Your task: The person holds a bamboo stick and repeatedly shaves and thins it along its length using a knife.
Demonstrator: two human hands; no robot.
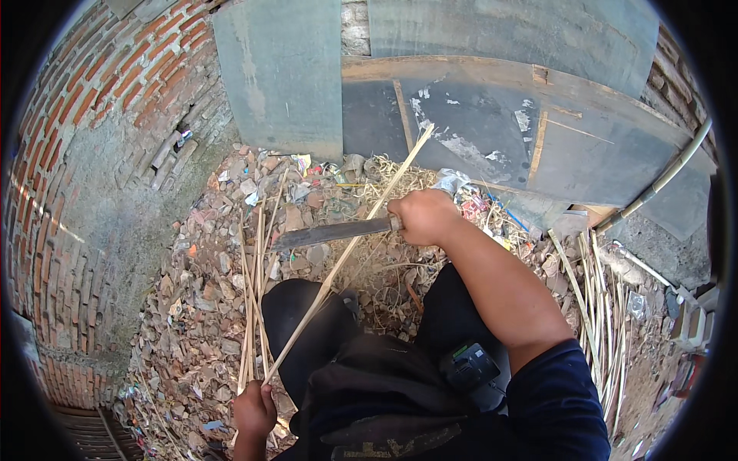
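Gripping dark metal knife (330, 233): right hand (427, 219) | pinching pale wooden strip (338, 267): left hand (254, 411); thin pale sticks (250, 330) just ahead | blue-grey panels (277, 77) bound brown rubble (196, 307) beyond right hand

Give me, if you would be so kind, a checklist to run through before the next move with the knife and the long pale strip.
1. Right hand closed around the handle of the knife: ok.
2. Left hand gripping the near end of the long pale strip: ok.
3. Left hand away from the blade: ok, they are well apart.
4. Blade touching the strip: cannot tell; they cross in view, but contact is unclear.
5. Blade safely away from the left knee: cannot tell; the single view hides the depth.
6. Even ground: not ok; broken rubble surrounds the legs, so footing may be unsteady.
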